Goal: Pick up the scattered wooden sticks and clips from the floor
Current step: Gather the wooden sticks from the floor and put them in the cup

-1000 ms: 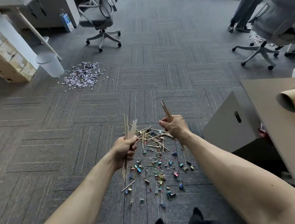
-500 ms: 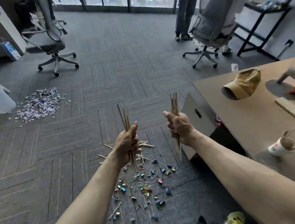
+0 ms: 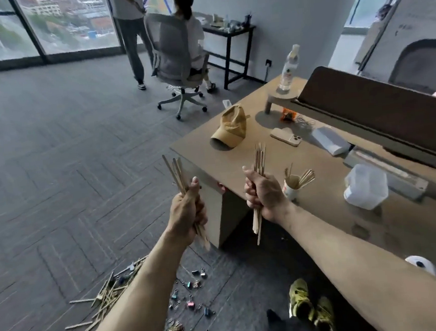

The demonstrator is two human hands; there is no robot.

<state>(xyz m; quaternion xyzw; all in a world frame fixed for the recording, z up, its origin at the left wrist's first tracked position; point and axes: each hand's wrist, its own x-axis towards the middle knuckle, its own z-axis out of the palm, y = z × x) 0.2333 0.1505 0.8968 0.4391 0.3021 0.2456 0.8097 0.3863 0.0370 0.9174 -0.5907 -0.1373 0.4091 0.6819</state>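
Note:
My left hand [image 3: 186, 213] grips a bundle of wooden sticks [image 3: 176, 172] that fans up and to the left. A second bundle of sticks [image 3: 259, 157] stands nearly upright in the grip of my right hand [image 3: 263, 195], at the desk's near corner. Just right of that hand, a white cup [image 3: 291, 188] on the desk holds several more sticks. Down on the carpet lie a heap of loose sticks [image 3: 110, 296] at the lower left and several coloured binder clips [image 3: 194, 305] beside my left forearm.
The brown desk [image 3: 237, 163] carries a tan cap [image 3: 231, 130], a phone [image 3: 286, 136], a clear plastic tub [image 3: 366, 186] and a water bottle [image 3: 289, 68]. Behind it, one person sits on a grey office chair [image 3: 175, 64] and another stands. A yellow shoe [image 3: 300, 300] is near the clips.
The view has risen and turned right, from the floor pile to the desk. Both hands kept their stick bundles and lifted with it, now level with the desk edge.

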